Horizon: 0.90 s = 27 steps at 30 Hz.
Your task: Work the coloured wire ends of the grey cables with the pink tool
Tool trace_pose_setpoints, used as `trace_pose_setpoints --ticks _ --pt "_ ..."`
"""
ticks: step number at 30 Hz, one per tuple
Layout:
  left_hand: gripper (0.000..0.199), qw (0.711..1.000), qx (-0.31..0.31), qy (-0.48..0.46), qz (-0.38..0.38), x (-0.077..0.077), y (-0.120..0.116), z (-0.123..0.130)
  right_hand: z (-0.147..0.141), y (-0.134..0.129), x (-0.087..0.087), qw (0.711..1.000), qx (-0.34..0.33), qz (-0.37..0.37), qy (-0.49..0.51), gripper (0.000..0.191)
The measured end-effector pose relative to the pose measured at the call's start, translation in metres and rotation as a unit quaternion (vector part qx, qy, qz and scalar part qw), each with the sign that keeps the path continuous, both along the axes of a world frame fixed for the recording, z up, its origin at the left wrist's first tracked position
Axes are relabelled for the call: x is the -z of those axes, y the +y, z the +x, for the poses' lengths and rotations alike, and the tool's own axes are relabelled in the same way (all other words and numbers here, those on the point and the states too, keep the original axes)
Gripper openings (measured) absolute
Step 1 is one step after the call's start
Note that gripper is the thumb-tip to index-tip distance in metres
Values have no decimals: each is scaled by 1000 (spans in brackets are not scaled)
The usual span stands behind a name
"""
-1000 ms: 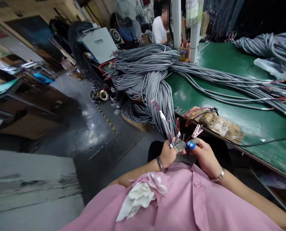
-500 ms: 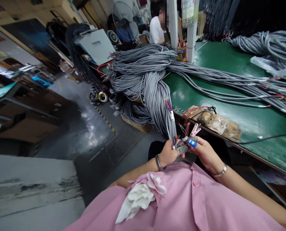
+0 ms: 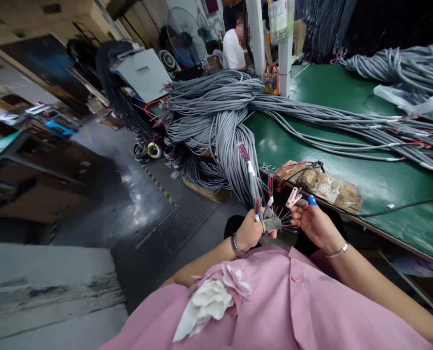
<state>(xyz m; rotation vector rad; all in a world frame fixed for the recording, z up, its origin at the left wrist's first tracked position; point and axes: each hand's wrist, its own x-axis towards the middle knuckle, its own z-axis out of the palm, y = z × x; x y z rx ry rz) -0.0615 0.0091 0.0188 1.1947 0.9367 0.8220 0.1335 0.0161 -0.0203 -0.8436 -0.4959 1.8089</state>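
Observation:
My left hand [image 3: 252, 231] is closed round the end of grey cables [image 3: 256, 192], a grey cover on its thumb. Thin coloured wires [image 3: 282, 218] fan out to the right from its grip. More stripped ends with red, blue and green wires and white bands stand above that hand. A pink clothes peg [image 3: 294, 198] sits at the curled fingers of my right hand [image 3: 316, 223], which holds it just right of the fanned wires. Blue tape wraps the right thumb, which is raised away from the peg. Part of the left fingers is hidden behind the cables.
A large heap of grey cables [image 3: 216, 104] hangs over the edge of the green table [image 3: 275, 141]. Near that edge lies a tape-wrapped wooden block [image 3: 333, 189] with a black cord. Farther back are a white post [image 3: 256, 36], a fan [image 3: 185, 36] and a seated person [image 3: 233, 48].
My right hand has moved right, away from my left, with the peg; its thumb has lifted. The wires at my left hand now show spread out. The view has shifted slightly.

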Motion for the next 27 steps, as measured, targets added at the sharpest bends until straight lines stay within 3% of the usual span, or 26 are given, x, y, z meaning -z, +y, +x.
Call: trace_pose_setpoints --ticks 3,5,8,12,15,20,27 --pt "36 999 4 -24 -29 0 5 7 -4 6 -4 997 -30 64 -34 41" --pt "35 999 2 -35 -39 -1 9 12 -8 8 -5 986 35 109 -122 34" --pt "36 998 0 -46 -44 -3 12 17 -14 9 -5 955 139 137 -223 38" --pt "38 998 8 -41 -37 -6 13 20 -19 12 -8 990 77 86 -82 47" --pt "40 999 8 -23 -33 -6 13 21 -22 16 -11 997 56 51 10 44" --pt "43 1000 9 10 -17 -5 13 20 -23 16 -14 996 80 27 31 38" --pt "45 1000 6 9 -15 -10 4 14 -18 11 -17 1000 9 7 26 52"
